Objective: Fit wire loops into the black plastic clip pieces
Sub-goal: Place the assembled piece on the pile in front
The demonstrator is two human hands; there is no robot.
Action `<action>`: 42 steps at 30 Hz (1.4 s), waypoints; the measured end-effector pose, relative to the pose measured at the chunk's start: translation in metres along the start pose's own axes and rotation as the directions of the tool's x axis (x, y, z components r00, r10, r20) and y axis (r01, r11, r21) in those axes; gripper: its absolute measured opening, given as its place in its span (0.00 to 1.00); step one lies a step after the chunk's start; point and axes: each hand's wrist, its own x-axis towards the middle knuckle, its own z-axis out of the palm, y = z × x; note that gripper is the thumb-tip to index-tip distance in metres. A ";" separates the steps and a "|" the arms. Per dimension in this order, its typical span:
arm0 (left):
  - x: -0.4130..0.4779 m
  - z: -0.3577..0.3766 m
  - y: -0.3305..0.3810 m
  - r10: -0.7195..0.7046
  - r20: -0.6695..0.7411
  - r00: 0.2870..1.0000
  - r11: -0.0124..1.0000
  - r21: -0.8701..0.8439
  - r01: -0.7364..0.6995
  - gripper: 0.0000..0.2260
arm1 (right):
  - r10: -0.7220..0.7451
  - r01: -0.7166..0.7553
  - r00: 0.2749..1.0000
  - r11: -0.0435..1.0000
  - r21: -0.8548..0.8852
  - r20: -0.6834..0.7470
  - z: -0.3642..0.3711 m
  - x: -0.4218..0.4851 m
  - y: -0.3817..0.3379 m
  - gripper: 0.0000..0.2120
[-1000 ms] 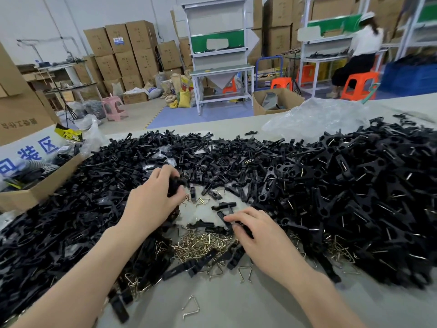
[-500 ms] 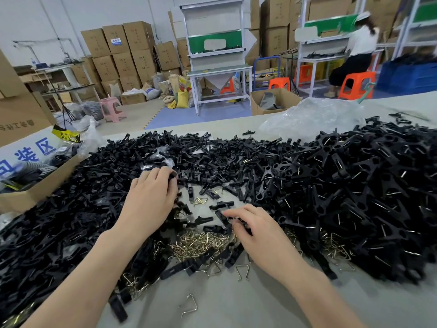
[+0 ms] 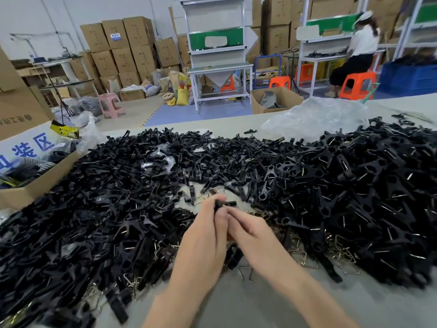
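Note:
My left hand [image 3: 205, 230] and my right hand [image 3: 250, 230] meet above the middle of the table. Between their fingertips they pinch one black clip piece [image 3: 228, 204], whose end sticks out to the right. Any wire loop in the grip is hidden by the fingers. A huge heap of black clip pieces [image 3: 118, 197] covers the table to the left. A second pile of assembled clips [image 3: 354, 197] with wire showing lies to the right. Loose brass-coloured wire loops [image 3: 300, 254] lie under and around my hands.
An open cardboard box [image 3: 35, 183] stands at the table's left edge. A crumpled clear plastic bag [image 3: 314, 117] lies at the far side. The grey table [image 3: 248, 301] shows bare near me. Beyond are workbenches, stacked cartons, stools and a seated person [image 3: 359, 48].
Both hands have left the heap and come together at the centre. The left hand moved right with a black clip piece, and the right hand rose to meet it.

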 end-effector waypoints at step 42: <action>-0.006 -0.009 -0.009 -0.138 -0.033 0.990 0.967 -0.220 0.127 0.09 | 0.198 -0.096 0.968 0.856 0.507 -0.151 0.000 0.010 0.005 0.13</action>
